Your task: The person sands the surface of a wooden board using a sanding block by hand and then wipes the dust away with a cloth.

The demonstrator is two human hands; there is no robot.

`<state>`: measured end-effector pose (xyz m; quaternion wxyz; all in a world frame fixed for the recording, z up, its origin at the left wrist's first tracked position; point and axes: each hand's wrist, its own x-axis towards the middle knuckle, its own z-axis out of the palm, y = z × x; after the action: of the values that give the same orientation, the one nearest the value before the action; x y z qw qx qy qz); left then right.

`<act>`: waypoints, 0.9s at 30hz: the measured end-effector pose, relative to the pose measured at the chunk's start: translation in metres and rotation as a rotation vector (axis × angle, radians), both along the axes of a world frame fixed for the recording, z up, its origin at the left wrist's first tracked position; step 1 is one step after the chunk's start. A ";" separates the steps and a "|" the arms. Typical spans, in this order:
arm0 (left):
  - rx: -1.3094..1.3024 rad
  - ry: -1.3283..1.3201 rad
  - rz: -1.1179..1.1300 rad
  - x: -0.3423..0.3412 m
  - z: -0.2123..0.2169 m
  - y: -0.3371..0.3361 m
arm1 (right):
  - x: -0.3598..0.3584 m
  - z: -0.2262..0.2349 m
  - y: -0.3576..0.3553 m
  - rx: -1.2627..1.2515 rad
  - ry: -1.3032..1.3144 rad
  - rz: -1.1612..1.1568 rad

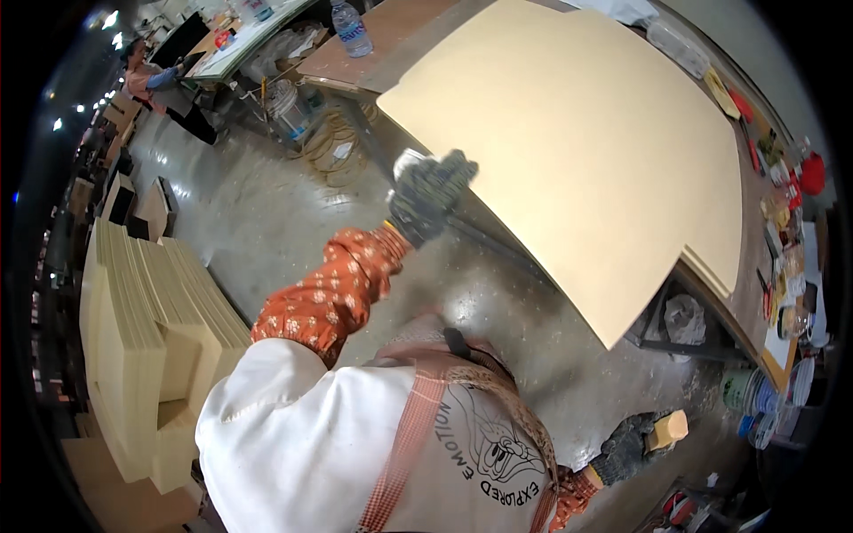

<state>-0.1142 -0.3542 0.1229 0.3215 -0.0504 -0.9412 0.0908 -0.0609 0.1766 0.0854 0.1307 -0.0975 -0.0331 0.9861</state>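
Note:
My left hand (431, 197), in a dark knitted glove, is closed beside the left edge of a large pale yellow board (577, 151). A crumpled white bit (407, 162), perhaps cloth, shows at its fingers; whether the hand also touches the board's edge I cannot tell. The board lies flat on a workbench, with one corner jutting out towards me. Low on the right, my gloved right hand (626, 446) is closed around a small tan block (667, 430), held out away from the board. The block's kind is not clear.
Stacked pale boards (133, 346) stand on the floor at left. Tools and small containers (782, 231) line the bench's right side. A plastic bottle (351, 28) stands on the far bench, above a coiled hose (333, 147). Buckets (755, 395) sit at right. Another person (164, 84) works far left.

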 end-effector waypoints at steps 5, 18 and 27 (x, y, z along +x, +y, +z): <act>0.009 0.031 0.037 -0.016 0.011 -0.096 | -0.011 0.010 -0.039 -0.049 0.069 0.068; 0.473 0.471 0.196 -0.039 0.048 -0.217 | -0.007 0.048 -0.098 0.198 -0.189 0.120; 0.869 0.012 -0.225 -0.056 0.056 -0.151 | 0.022 0.109 -0.134 0.161 0.059 -0.018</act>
<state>-0.1707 -0.5049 0.1784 0.3262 -0.0124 -0.8788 -0.3481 -0.0386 0.0425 0.1947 0.1480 -0.0579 -0.1074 0.9814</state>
